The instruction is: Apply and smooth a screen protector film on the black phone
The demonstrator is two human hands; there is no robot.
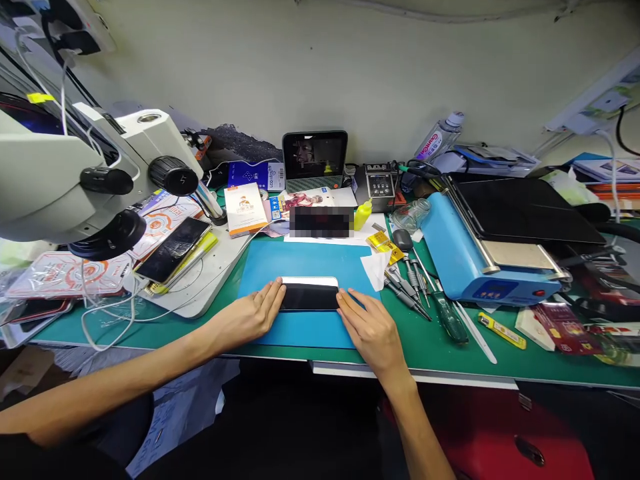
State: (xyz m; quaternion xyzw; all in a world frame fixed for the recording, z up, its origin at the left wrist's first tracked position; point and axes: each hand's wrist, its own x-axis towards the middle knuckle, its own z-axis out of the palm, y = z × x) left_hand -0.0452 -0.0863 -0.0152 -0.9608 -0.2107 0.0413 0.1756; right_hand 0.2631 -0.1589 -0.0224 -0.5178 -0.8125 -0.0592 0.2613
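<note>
A smartphone (309,298) with a dark screen lies sideways, low over the blue work mat (305,337). A white strip (310,281) shows along its far long edge; whether it belongs to the phone or lies behind it, I cannot tell. My left hand (260,305) grips the left short end, fingers pressed together. At the opposite end, my right hand (369,327) holds the phone between thumb and fingers. Beyond my right hand, a crumpled white tissue (376,268) rests on the mat's edge.
A microscope (115,180) overhangs the left side, near another dark phone (175,250). Screwdrivers and tweezers (407,293) lie right of the mat, beside a blue heating-plate machine (465,267). A small display (315,160) and a yellow bottle (363,215) stand at the back.
</note>
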